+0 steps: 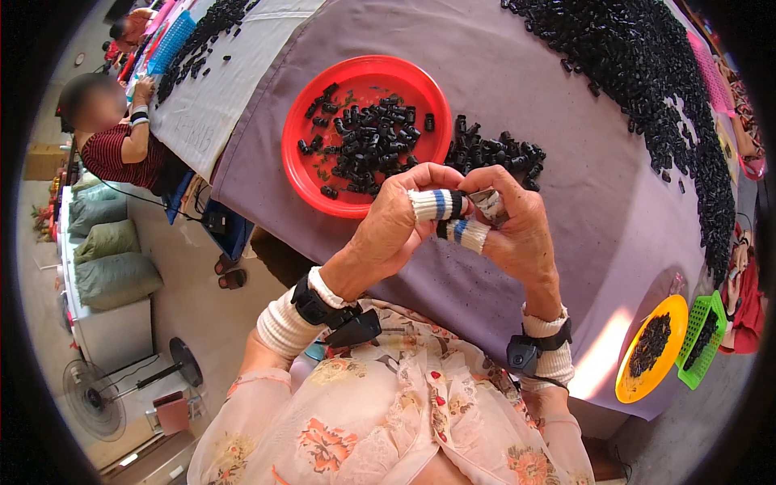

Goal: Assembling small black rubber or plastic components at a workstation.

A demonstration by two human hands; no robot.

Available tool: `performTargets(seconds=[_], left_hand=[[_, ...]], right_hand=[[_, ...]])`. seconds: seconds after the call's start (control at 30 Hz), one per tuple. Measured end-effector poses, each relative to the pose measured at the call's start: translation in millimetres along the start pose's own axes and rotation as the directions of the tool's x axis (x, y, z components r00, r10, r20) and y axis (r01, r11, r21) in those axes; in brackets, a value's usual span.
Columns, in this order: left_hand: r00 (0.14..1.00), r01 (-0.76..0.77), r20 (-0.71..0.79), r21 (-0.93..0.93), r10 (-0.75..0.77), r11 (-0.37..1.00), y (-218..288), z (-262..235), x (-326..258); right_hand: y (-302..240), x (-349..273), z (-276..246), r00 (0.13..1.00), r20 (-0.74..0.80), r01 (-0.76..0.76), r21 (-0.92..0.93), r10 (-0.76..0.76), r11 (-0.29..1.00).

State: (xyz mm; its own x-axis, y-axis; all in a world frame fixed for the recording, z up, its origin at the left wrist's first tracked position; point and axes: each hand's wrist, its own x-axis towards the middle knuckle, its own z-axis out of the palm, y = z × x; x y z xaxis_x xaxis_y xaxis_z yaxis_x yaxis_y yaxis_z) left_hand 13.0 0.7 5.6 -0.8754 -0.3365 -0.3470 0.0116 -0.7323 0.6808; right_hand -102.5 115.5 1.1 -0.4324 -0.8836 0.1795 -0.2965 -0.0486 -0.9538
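Note:
Both my hands meet above the near part of the cloth, just right of a red round tray [297, 166] holding many small black cylindrical plastic parts [376, 137]. My left hand [394, 222] is closed, its fingertips pressed together. My right hand [517, 225] is closed too, its thumb and fingers touching the left fingertips. Striped knit sleeves [432, 204] cover a finger on each hand, and a whitish wrap [490, 207] shows at my right thumb. What the fingertips pinch is too small and hidden to make out. Right behind the hands lies a loose pile of the same black parts [497, 153].
A large heap of black parts [630, 56] spreads over the far right of the purple cloth [388, 32]. At the right edge are a yellow plate [675, 323] and a green basket [710, 311], both holding black pieces. A person [113, 141] works at the left.

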Motion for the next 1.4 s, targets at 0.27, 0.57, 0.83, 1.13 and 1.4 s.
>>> performTargets(seconds=[0.27,0.57,0.83,1.13,1.4], left_hand=[[1.0,0.012,-0.016,0.026,-0.012,1.0,-5.5,-1.9,2.7],[0.997,-0.035,-0.061,0.129,0.043,0.991,4.3,-14.8,0.2],[0.946,-0.205,-0.197,0.25,0.257,0.946,38.3,-55.1,4.1],[0.941,-0.204,-0.219,0.241,0.258,0.949,54.7,-64.6,8.7],[0.964,-0.182,-0.176,0.122,0.201,0.976,56.1,-71.1,8.6]], right_hand=[[0.5,-2.2,-1.2,0.999,0.006,-0.043,-0.024,0.043,0.999],[14.3,-6.3,-1.4,0.99,-0.118,-0.069,0.053,0.075,0.996],[68.9,-19.2,-58.9,0.898,-0.362,-0.388,-0.38,0.252,0.839],[79.3,-22.6,-55.6,0.939,-0.297,-0.333,-0.65,0.174,0.683],[65.2,-27.9,-49.3,0.93,-0.287,-0.35,-0.502,0.23,0.791]])
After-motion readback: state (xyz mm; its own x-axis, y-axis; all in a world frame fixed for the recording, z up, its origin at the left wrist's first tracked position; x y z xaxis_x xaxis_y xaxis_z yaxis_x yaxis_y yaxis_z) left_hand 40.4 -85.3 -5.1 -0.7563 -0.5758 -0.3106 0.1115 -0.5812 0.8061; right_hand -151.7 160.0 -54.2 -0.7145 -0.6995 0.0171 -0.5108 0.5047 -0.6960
